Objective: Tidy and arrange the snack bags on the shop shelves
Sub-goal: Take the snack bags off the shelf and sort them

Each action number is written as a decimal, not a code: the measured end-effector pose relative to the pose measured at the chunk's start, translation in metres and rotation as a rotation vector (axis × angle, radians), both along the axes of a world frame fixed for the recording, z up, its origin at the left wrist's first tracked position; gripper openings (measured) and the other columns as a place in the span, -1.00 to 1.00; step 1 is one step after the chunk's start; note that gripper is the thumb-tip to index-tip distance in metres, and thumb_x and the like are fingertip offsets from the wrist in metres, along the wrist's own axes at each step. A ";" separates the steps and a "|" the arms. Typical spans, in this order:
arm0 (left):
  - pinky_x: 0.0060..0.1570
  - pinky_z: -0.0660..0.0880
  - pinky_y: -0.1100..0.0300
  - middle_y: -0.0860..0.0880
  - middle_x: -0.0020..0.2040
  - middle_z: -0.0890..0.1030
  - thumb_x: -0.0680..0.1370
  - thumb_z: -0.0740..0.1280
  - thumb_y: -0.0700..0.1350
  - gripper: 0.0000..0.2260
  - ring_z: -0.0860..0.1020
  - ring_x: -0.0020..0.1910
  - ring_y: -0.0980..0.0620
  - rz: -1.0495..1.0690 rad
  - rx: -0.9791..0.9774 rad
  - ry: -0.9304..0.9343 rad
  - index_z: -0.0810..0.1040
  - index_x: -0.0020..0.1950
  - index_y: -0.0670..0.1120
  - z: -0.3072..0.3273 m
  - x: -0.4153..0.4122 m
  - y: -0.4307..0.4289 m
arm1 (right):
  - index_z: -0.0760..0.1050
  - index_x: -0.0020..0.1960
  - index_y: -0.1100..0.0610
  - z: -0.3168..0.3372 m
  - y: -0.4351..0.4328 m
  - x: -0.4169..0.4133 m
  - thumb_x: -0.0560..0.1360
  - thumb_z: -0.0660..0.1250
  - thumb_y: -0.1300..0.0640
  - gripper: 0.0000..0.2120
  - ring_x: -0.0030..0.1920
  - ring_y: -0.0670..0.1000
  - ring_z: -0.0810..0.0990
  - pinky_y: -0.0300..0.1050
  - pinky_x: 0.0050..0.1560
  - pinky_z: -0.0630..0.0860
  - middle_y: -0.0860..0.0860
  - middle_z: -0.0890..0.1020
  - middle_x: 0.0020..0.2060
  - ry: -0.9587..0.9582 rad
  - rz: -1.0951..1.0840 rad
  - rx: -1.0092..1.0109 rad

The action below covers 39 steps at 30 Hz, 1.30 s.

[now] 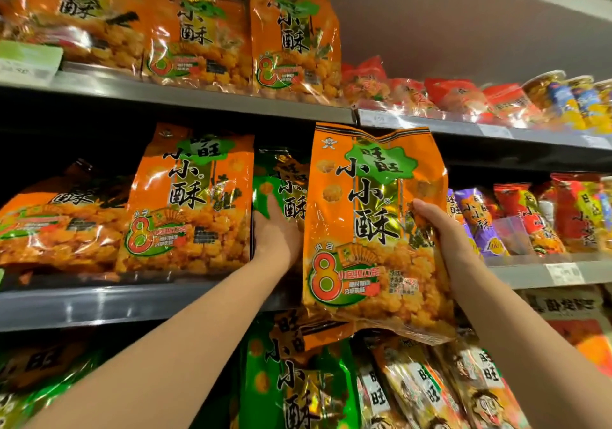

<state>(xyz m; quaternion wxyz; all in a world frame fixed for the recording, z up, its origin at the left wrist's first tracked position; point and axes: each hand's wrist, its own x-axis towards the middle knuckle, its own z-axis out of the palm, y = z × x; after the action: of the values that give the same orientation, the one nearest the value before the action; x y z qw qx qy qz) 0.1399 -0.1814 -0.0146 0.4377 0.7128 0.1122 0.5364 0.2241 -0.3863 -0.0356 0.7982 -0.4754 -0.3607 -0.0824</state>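
Overhead light is producing white glare on the glossy orange bag (374,229). Deep shadow is filling the recess under the upper shelf (185,97). Wide-angle distortion is bending the shelf edges, and the frame corners are showing soft blur.

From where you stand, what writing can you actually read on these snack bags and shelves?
"旺旺" on the green patch of the held orange bag.
"小小酥" in large black characters down that bag's front.
"8" in the red ring near its bottom.
"小小酥" and "8" on the shelved orange bag.
Price tags on the shelf edge: too blurred to read.
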 end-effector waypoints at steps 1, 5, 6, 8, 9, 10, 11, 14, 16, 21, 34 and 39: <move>0.37 0.24 -0.07 -0.22 0.51 0.05 0.61 0.14 -0.06 -0.42 0.16 0.44 -0.28 0.038 -0.042 0.023 -0.11 0.54 -0.03 0.003 0.002 -0.003 | 0.54 0.14 0.13 0.000 -0.001 0.002 0.10 0.48 -0.15 -0.33 -0.03 0.27 0.64 0.21 0.10 0.54 0.20 0.67 -0.02 -0.001 0.002 0.000; 0.42 0.12 -0.11 -0.20 0.53 -0.03 0.64 -0.02 -0.02 -0.50 0.10 0.48 -0.23 0.120 0.015 0.094 -0.12 0.53 -0.07 0.009 -0.004 -0.025 | 0.53 0.16 0.16 0.002 -0.006 0.005 0.22 0.42 -0.09 -0.43 -0.06 0.25 0.65 0.16 0.06 0.57 0.20 0.67 -0.03 -0.015 0.028 0.008; 0.41 0.12 -0.09 -0.20 0.53 -0.04 0.64 -0.02 -0.02 -0.50 0.10 0.47 -0.23 0.130 0.048 0.104 -0.12 0.53 -0.08 0.011 -0.005 -0.026 | 0.53 0.16 0.16 0.004 -0.007 0.006 0.23 0.42 -0.07 -0.44 -0.08 0.24 0.66 0.13 0.03 0.58 0.20 0.67 -0.05 -0.022 0.040 0.007; 0.38 0.14 -0.07 -0.22 0.52 -0.03 0.64 0.02 -0.07 -0.50 0.13 0.45 -0.25 0.122 0.064 0.104 -0.09 0.53 -0.08 0.021 0.001 -0.019 | 0.53 0.14 0.17 0.006 -0.010 0.006 0.23 0.46 -0.02 -0.47 -0.18 0.17 0.67 0.05 -0.06 0.61 0.17 0.68 -0.11 -0.043 0.074 -0.001; 0.37 0.15 -0.08 -0.25 0.51 0.00 0.63 0.03 -0.09 -0.50 0.15 0.44 -0.26 0.119 0.047 0.099 -0.06 0.53 -0.10 0.027 0.005 -0.016 | 0.54 0.12 0.17 0.007 -0.011 0.007 0.22 0.46 -0.02 -0.49 -0.22 0.14 0.67 0.01 -0.11 0.62 0.15 0.68 -0.15 -0.048 0.096 -0.003; 0.38 0.16 -0.10 -0.26 0.50 0.05 0.63 0.04 -0.08 -0.50 0.16 0.43 -0.27 0.117 0.014 0.112 -0.03 0.53 -0.13 0.033 0.008 -0.015 | 0.54 0.10 0.17 0.008 -0.011 0.008 0.23 0.45 -0.03 -0.50 -0.25 0.12 0.67 -0.02 -0.16 0.63 0.14 0.68 -0.18 -0.051 0.114 -0.002; 0.38 0.16 -0.11 -0.26 0.49 0.07 0.63 0.02 -0.05 -0.50 0.18 0.43 -0.27 0.113 -0.019 0.126 -0.03 0.53 -0.15 0.039 0.010 -0.015 | 0.54 0.10 0.17 0.009 -0.012 0.009 0.23 0.47 -0.01 -0.51 -0.26 0.12 0.67 -0.03 -0.19 0.63 0.13 0.69 -0.19 -0.052 0.127 0.002; 0.36 0.16 -0.05 -0.24 0.51 0.03 0.64 0.01 -0.05 -0.50 0.17 0.43 -0.26 0.162 -0.090 0.140 -0.06 0.53 -0.16 0.050 0.012 -0.022 | 0.54 0.14 0.19 0.010 -0.009 0.016 0.24 0.43 -0.04 -0.47 -0.23 0.13 0.68 -0.01 -0.19 0.62 0.15 0.69 -0.16 -0.046 0.133 0.029; 0.34 0.17 0.00 -0.24 0.51 0.03 0.63 0.04 -0.12 -0.51 0.16 0.43 -0.25 0.213 -0.091 0.086 -0.05 0.52 -0.17 0.054 0.010 -0.023 | 0.54 0.15 0.18 0.010 -0.007 0.019 0.23 0.42 -0.06 -0.45 -0.22 0.13 0.68 -0.01 -0.15 0.61 0.15 0.68 -0.14 -0.043 0.136 0.036; 0.02 0.40 0.17 -0.27 0.41 0.29 0.67 -0.04 -0.12 -0.60 0.47 0.10 -0.14 0.284 -0.178 0.032 0.13 0.46 -0.29 0.068 0.007 -0.019 | 0.56 0.12 0.18 0.005 -0.010 0.024 0.23 0.39 -0.07 -0.47 -0.26 0.09 0.67 -0.09 -0.21 0.59 0.13 0.68 -0.17 -0.062 0.140 0.042; -0.05 0.46 0.27 -0.07 0.28 0.53 0.57 0.26 -0.10 -0.73 0.55 -0.04 0.08 0.272 0.175 -0.185 0.55 0.25 -0.09 0.045 -0.003 -0.006 | 0.57 0.06 0.15 -0.008 -0.013 0.030 0.23 0.40 -0.07 -0.53 -0.28 0.07 0.67 -0.12 -0.24 0.58 0.11 0.68 -0.19 -0.037 0.147 0.073; 0.01 0.45 0.10 -0.07 0.30 0.50 0.55 0.30 -0.08 -0.60 0.51 0.13 -0.04 0.275 0.308 -0.062 0.36 0.38 -0.04 0.033 -0.007 -0.001 | 0.58 0.00 0.14 -0.012 -0.012 0.026 0.23 0.41 -0.03 -0.61 -0.35 0.04 0.66 -0.18 -0.36 0.57 0.06 0.68 -0.32 -0.051 0.187 0.074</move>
<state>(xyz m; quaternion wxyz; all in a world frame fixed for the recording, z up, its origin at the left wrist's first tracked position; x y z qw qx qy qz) 0.1334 -0.1821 0.0183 0.2495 0.7323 0.1116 0.6237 0.2498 -0.3980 -0.0479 0.8100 -0.4074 -0.4206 -0.0329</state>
